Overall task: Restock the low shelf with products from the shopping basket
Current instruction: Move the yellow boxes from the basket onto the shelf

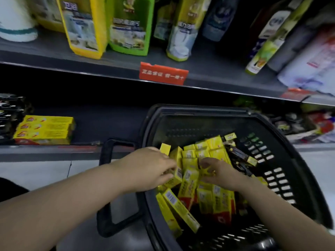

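1. Several yellow boxes (pixel 45 129) lie stacked at the left end of the low shelf (pixel 112 127); new stock likely goes beside them.
2. Your left grip (pixel 145 169): fingers curled round an end box (pixel 176 167), ready to lift.
3. Your right grip (pixel 219 173): thumb and fingers pinch a middle box (pixel 202 156), probably to free it.
4. Shopping basket (pixel 279 142): set against the shelf for short reaches, it holds the remaining heap.

Mount: on my head, one wide-angle view.
Facing: forward and down, over my forearms to the shopping basket (pixel 199 109) and the low shelf (pixel 108 122).
Nearness: close; my left hand (pixel 146 167) and right hand (pixel 219 173) among the yellow boxes (pixel 188 180) fill the lower middle.
Top edge: the upper shelf (pixel 45 49) and its bottles (pixel 130 26).
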